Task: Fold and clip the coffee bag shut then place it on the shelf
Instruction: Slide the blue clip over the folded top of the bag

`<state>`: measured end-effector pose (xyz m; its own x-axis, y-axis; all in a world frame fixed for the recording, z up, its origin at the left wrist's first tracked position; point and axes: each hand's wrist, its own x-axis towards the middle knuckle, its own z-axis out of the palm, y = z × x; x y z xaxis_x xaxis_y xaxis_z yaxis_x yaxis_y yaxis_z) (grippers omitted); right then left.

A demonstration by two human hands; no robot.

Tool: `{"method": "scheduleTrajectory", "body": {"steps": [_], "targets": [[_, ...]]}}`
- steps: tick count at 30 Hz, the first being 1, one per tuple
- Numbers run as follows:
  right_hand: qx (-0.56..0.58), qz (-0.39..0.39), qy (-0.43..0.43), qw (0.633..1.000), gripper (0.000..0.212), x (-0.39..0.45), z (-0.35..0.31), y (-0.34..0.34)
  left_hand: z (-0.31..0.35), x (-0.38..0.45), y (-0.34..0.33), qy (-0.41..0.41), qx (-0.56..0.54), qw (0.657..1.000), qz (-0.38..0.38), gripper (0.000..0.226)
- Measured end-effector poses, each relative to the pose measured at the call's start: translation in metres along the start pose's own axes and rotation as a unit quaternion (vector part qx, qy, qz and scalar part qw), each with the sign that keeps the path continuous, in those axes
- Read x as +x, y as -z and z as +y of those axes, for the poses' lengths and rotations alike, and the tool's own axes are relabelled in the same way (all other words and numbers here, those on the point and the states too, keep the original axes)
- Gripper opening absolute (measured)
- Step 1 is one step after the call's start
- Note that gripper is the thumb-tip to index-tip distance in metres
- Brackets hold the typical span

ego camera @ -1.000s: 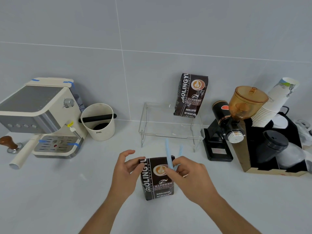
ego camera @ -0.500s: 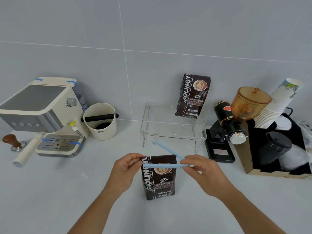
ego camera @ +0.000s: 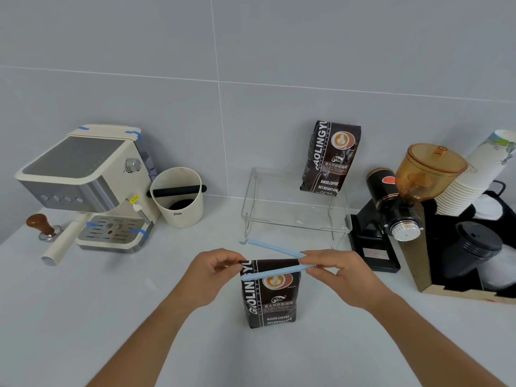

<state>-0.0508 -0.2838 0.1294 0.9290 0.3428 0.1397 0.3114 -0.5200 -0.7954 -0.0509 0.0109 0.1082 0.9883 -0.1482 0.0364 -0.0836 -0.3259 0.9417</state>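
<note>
A dark brown coffee bag stands upright on the white counter in front of me, its top folded down. My left hand pinches the bag's top left corner. A long light-blue bag clip straddles the folded top, one arm in front of the bag and the other arm behind it, the two spread apart at the left end. My right hand grips the clip at its hinged right end. Behind stands a clear acrylic shelf with a second, taller coffee bag on its back right.
An espresso machine with a tamper stands at the left, a white knock box beside it. At the right are a coffee grinder, stacked paper cups and a box holding black lids.
The clip swung from upright in my right hand to lie across the bag's folded top, one arm on each side. My left hand moved up to pinch the top corner.
</note>
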Motion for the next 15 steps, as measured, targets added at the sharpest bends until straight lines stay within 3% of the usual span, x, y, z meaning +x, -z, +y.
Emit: {"method": "scheduleTrajectory", "body": {"steps": [6, 15], "targets": [[-0.01, -0.031, -0.01, 0.999, 0.047, 0.007, -0.001, -0.002, 0.005, -0.002, 0.006, -0.011, 0.071, 0.997, 0.0, 0.032], [-0.015, -0.057, -0.053, 0.997, 0.031, 0.007, 0.005, -0.014, 0.012, -0.014, -0.001, -0.016, 0.083, 0.996, 0.023, 0.031]]}}
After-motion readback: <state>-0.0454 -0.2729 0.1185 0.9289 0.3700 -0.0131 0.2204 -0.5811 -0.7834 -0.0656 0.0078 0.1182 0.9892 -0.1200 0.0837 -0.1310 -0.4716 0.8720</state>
